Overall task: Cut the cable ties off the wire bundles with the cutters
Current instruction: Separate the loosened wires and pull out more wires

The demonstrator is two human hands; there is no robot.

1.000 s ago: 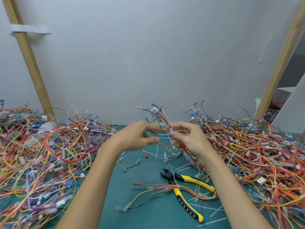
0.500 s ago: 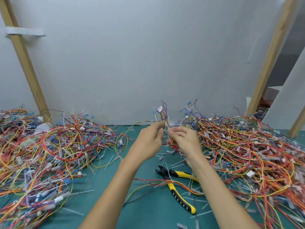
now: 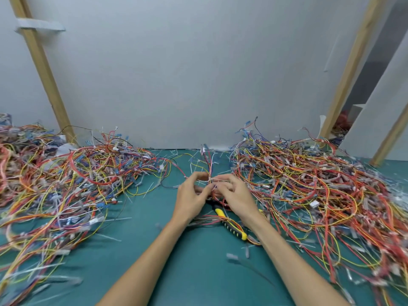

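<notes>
left hand (image 3: 192, 196) – pinching wire bundle (image 3: 209, 162) | right hand (image 3: 238, 195) – pinching same bundle | cutters (image 3: 234, 229) flat on green mat (image 3: 154, 250)

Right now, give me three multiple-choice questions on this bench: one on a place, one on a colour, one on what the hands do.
1. Where are the cutters? A in the left pile; B on the green mat; C in a hand.
2. Their handles are: A yellow and black; B blue; C white.
3. The left hand and right hand: A rest flat; B hold the cutters; C pinch the wire bundle.
B, they lie on the mat below the hands; A, yellow and black show; C, both hands close on the bundle.
</notes>
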